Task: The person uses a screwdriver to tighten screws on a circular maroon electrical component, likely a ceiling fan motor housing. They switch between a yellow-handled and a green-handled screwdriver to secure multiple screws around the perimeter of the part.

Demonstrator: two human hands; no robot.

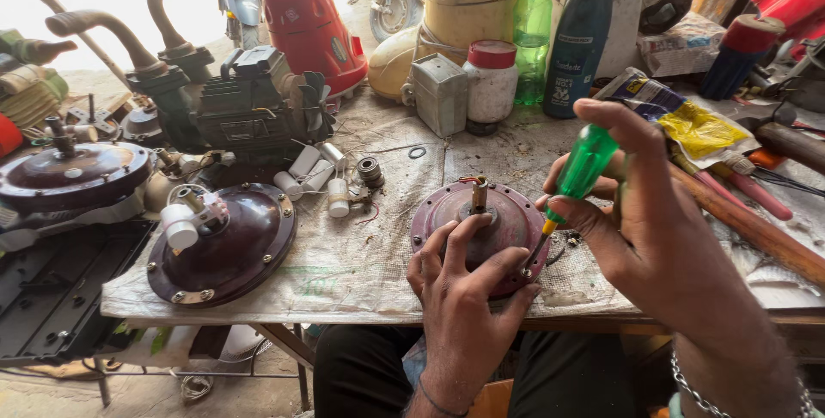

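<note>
A round maroon fan motor housing (447,207) with a central shaft lies on the cloth-covered bench in front of me. My left hand (464,285) rests on its near side, fingers spread over the dome. My right hand (640,216) grips a screwdriver with a translucent green handle (580,164); its tip points down at the housing's right rim, near a screw.
A second maroon motor housing (236,250) lies at the left, another (73,173) farther left. A black engine unit (245,104), white capacitors (314,173), a bearing (369,169), bottles (533,36), a white jar (491,83) and a wooden handle (748,225) crowd the bench.
</note>
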